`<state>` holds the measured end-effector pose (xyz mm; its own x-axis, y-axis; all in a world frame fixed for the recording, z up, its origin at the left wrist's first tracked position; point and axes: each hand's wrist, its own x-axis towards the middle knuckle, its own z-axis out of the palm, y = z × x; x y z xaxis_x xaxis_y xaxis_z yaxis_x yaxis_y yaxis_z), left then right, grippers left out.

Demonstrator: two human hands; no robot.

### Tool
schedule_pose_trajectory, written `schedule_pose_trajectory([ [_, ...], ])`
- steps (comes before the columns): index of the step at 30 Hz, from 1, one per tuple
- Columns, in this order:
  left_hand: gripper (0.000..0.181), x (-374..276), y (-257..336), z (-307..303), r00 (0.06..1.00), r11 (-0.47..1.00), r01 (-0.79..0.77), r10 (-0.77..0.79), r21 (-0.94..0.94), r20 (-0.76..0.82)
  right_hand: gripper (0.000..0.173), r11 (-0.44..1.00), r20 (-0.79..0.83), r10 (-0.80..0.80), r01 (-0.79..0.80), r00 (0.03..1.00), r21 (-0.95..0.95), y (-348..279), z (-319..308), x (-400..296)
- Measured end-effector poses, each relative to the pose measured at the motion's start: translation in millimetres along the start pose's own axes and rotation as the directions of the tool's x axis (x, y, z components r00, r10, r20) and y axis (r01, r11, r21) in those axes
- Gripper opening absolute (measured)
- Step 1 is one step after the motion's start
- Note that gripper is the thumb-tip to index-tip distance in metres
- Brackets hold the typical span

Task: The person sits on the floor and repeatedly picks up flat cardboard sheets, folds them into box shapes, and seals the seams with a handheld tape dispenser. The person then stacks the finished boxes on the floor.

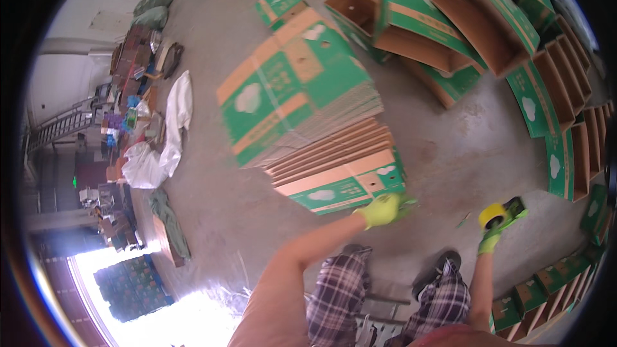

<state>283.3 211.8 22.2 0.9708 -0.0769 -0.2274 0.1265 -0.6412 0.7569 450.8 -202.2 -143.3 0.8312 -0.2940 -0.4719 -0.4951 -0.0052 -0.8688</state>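
Note:
A strapped bundle of flattened green cardboard boxes lies on the floor in front of me, fanned out towards me. My left hand, in a yellow-green glove, is at the near right corner of the bundle, by the strap; its fingers are blurred, and whether they close on the cardboard does not show. To the right, my gloved right hand holds a tape dispenser with a roll of yellow tape, above the floor and apart from the bundle.
Open green cartons lie piled at the upper right, with rows of cartons along the right edge. A small green box stands beyond the bundle. White plastic sacking and mixed goods line the left. A low seat is beneath me.

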Motion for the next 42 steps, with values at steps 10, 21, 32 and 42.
schedule_pose_trajectory([
  [10, 0.049, -414.5, 96.4, -52.1, 0.251, 0.18, 0.909, -0.956, -0.375, 0.15, 0.029, 0.788, 0.015, 0.467, -0.408, 0.884, -0.46, -226.6, 21.9, -288.6],
  [21, 0.06, -492.9, 195.8, -126.6, 0.078, 0.024, 0.71, -0.996, -0.703, 0.046, 0.024, 0.452, 0.205, 0.741, -0.25, 0.64, -0.856, -318.9, 107.8, -425.7],
  [32, 0.022, -693.4, 5.2, -192.4, 0.466, 0.45, 0.882, -0.878, -0.142, 0.11, 0.023, 0.248, 0.297, 0.619, 0.178, 0.727, -0.952, -297.5, 273.2, -506.4],
  [42, 0.028, -702.0, -88.8, -520.7, -0.045, -0.322, 0.477, -0.938, -0.818, 0.343, 0.036, 0.439, 0.236, 0.687, -0.134, 0.687, -0.888, -276.4, 407.6, -638.8],
])
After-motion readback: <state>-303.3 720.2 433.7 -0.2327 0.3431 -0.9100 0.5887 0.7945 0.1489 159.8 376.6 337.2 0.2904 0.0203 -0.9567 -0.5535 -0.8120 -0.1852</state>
